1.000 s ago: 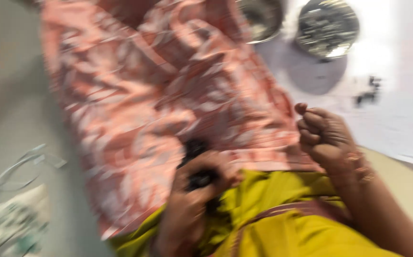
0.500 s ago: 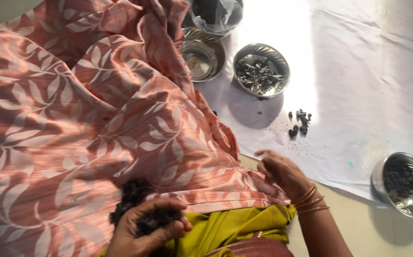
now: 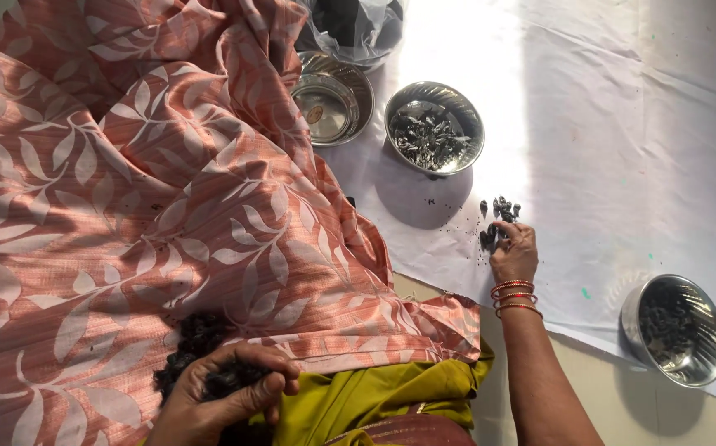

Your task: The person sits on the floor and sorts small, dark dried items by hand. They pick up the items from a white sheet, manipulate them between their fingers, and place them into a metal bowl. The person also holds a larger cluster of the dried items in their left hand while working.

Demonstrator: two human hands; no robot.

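Left hand [image 3: 226,392] cupped around dark clump [image 3: 209,363] on lap; right hand [image 3: 513,252] fingers bent on small loose pile [image 3: 496,219] on white sheet [image 3: 622,124], grip unclear. Steel bowl [image 3: 434,128] approx. part-filled; pile remains.

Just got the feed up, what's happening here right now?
A person sits on the floor with pink leaf-print cloth over their lap. The right hand reaches out to a small pile of dark pods on a white sheet, fingers touching it. The left hand holds a clump of similar dark bits in the lap. Steel bowls stand around: one with pods, an empty-looking one, and another near the sheet's edge.
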